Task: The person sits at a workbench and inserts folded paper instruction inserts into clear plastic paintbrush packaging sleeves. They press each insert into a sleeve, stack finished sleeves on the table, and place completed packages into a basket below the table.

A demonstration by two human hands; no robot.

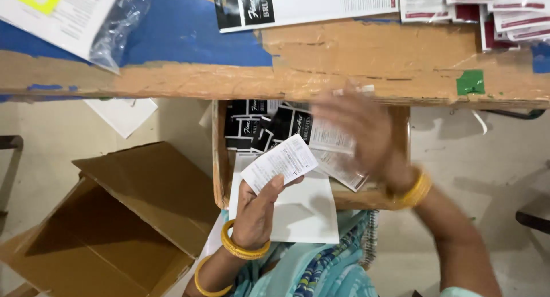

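I see a small white printed leaflet [281, 162] near the centre of the view, pinched at its lower corner by the thumb and fingers of the left hand [255, 214]. It is held tilted above a wooden tray [220, 153] that contains black-and-white packets [252, 125] and a blank white sheet [303, 208]. At about 3 o'clock from the leaflet, the right hand [358, 131] is over the tray, but it is blurred, so I cannot tell how its fingers stand. Both wrists carry yellow bangles [243, 248]. At 8 o'clock an open cardboard box [114, 228] lies on the floor. At 12 o'clock is the worn wooden table [355, 59].
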